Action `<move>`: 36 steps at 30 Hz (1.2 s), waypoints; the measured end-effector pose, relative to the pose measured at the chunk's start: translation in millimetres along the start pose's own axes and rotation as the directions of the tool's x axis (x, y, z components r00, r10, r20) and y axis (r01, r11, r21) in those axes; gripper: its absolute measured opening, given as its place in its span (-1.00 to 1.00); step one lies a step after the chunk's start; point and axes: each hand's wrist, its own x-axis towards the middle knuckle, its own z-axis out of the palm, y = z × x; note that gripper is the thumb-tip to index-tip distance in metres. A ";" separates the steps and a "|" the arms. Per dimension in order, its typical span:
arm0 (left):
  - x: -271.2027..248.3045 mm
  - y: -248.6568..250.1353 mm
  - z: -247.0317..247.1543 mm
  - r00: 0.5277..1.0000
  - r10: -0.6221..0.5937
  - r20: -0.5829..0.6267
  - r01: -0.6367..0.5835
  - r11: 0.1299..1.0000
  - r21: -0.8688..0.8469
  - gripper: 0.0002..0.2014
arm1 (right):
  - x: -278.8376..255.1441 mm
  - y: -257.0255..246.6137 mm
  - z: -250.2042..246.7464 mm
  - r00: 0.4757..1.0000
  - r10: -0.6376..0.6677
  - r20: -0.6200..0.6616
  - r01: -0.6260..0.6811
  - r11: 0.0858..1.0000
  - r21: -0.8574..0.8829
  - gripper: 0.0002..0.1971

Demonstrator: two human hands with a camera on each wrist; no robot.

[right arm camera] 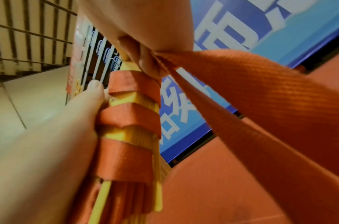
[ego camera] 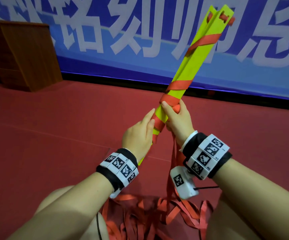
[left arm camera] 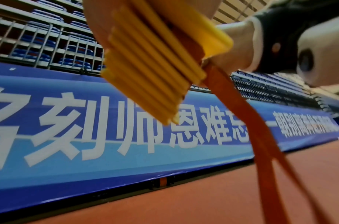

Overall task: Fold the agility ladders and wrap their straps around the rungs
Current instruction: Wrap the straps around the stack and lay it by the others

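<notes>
A bundle of yellow ladder rungs (ego camera: pixel 188 66) slants up to the right in the head view, with red strap (ego camera: pixel 178 84) wound round it in several turns. My left hand (ego camera: pixel 150 116) grips the bundle's lower part. My right hand (ego camera: pixel 171 108) sits just above, thumb on the rungs and fingers curled round the bundle and strap. In the right wrist view my fingers (right arm camera: pixel 149 65) pinch the strap (right arm camera: pixel 260 98) against the wrapped bundle (right arm camera: pixel 130 121). The left wrist view shows the stacked rung ends (left arm camera: pixel 155 68) and the hanging strap (left arm camera: pixel 260 128).
Loose red strap drops from my right hand to a tangled pile (ego camera: pixel 157 219) on the red floor (ego camera: pixel 53 127) between my legs. A blue banner (ego camera: pixel 123 40) runs along the back. A wooden cabinet (ego camera: pixel 19 54) stands far left.
</notes>
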 end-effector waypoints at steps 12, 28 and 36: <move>-2.3 6.8 -14.4 0.744 -0.063 0.665 0.653 0.279 -0.704 -0.54 | -4.6 -22.8 -11.2 0.985 -0.116 0.130 0.067 0.940 0.335 -0.87; 5.8 -3.7 1.3 0.916 -0.357 0.180 0.397 0.757 -0.519 -0.83 | 21.4 -7.8 -33.3 0.978 0.112 0.173 -0.087 0.986 -0.145 -0.72; -3.7 -2.2 8.7 0.993 -0.115 -0.001 0.114 0.980 0.164 -0.43 | 16.5 8.5 -21.2 0.988 0.151 -0.033 -0.152 0.988 -0.039 -0.59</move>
